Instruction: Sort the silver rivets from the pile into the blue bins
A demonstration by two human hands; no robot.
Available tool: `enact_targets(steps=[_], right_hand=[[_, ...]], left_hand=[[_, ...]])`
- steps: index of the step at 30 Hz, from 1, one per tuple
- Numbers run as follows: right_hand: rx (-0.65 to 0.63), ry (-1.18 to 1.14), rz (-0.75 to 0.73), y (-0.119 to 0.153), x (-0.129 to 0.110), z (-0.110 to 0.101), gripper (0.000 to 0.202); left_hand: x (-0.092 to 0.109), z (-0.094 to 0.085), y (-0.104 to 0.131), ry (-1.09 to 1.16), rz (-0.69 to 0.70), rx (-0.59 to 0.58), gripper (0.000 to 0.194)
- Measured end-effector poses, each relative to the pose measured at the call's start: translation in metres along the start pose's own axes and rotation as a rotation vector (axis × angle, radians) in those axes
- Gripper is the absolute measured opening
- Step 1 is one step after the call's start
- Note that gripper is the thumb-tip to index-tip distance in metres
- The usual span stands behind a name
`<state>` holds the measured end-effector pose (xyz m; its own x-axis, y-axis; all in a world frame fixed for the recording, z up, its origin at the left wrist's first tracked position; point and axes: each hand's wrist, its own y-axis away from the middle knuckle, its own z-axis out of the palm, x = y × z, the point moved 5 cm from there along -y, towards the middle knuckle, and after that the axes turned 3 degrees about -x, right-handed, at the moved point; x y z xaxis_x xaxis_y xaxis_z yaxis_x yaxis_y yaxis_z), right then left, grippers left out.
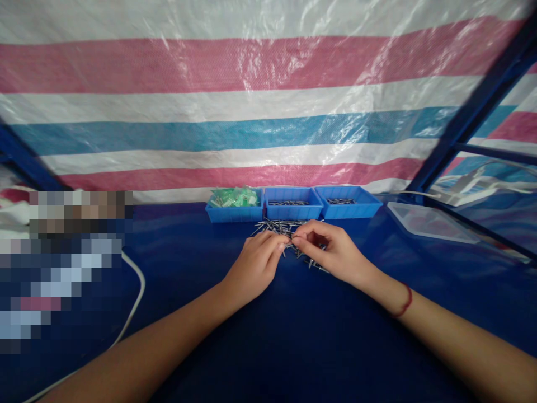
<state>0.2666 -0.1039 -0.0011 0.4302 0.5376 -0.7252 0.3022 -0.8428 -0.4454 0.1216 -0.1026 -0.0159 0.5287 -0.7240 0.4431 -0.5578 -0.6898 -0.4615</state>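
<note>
A loose pile of thin silvery metal pins (274, 226), like blind rivets, lies on the blue tabletop (293, 347). My left hand (259, 262) is at the near left side of the pile, thumb and fingers pinched together. Facing it, my right hand (331, 250) pinches with thumb and forefinger, and the fingertips of both hands almost meet. What sits between the fingertips is too small to make out. More pins lie beneath and beside my right hand.
Behind the pile stand three blue bins: the left bin (235, 215) holds green-tinted plastic packets, the middle bin (293, 212) and right bin (352, 211) hold pins. A translucent lid-like tray (432, 223) lies right. A white cable (140, 280) runs along the left.
</note>
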Motion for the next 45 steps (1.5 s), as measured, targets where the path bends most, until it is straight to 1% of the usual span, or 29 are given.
enact_targets(steps=[3, 6, 15, 20, 26, 31, 33, 35, 37, 39, 42, 43, 45], right_hand=[[-0.005, -0.009, -0.002, 0.0, 0.0, 0.0, 0.017], [-0.007, -0.021, -0.019, 0.0, -0.002, 0.001, 0.016], [-0.01, 0.009, -0.068, 0.0, -0.005, 0.001, 0.01], [-0.007, 0.026, -0.058, 0.0, -0.003, 0.0, 0.01], [-0.028, 0.069, -0.067, 0.0, 0.0, 0.001, 0.011], [-0.137, 0.094, -0.078, 0.001, -0.004, 0.007, 0.012], [-0.155, 0.062, -0.048, 0.0, -0.002, 0.008, 0.014], [-0.104, -0.02, 0.017, -0.002, 0.004, 0.004, 0.016], [0.019, -0.12, 0.12, -0.006, 0.016, -0.005, 0.019], [0.202, -0.222, 0.238, -0.008, 0.031, -0.019, 0.02], [0.487, -0.416, 0.433, -0.007, 0.054, -0.041, 0.017], [0.552, -0.471, 0.485, -0.006, 0.061, -0.047, 0.015], [0.625, -0.53, 0.559, -0.004, 0.07, -0.055, 0.014]], left_hand=[[0.003, -0.001, 0.0, 0.015, 0.011, -0.023, 0.019], [0.004, -0.002, -0.001, 0.033, 0.004, -0.02, 0.015], [0.001, -0.006, -0.002, 0.112, 0.004, 0.09, 0.002], [-0.001, -0.01, -0.001, 0.142, -0.035, 0.159, 0.002], [0.0, -0.012, -0.001, 0.138, -0.036, 0.193, 0.002], [-0.001, -0.011, 0.0, 0.147, -0.026, 0.192, 0.002], [-0.003, -0.01, 0.0, 0.161, -0.032, 0.186, 0.01], [-0.004, -0.008, 0.001, 0.171, -0.042, 0.177, 0.026], [-0.004, -0.006, 0.001, 0.162, -0.034, 0.152, 0.038], [0.0, -0.004, 0.0, 0.127, 0.003, 0.101, 0.038], [0.008, -0.001, 0.0, 0.045, 0.093, -0.001, 0.03], [0.011, 0.0, 0.001, 0.015, 0.127, -0.035, 0.028], [0.016, 0.002, 0.002, -0.044, 0.195, -0.101, 0.026]])
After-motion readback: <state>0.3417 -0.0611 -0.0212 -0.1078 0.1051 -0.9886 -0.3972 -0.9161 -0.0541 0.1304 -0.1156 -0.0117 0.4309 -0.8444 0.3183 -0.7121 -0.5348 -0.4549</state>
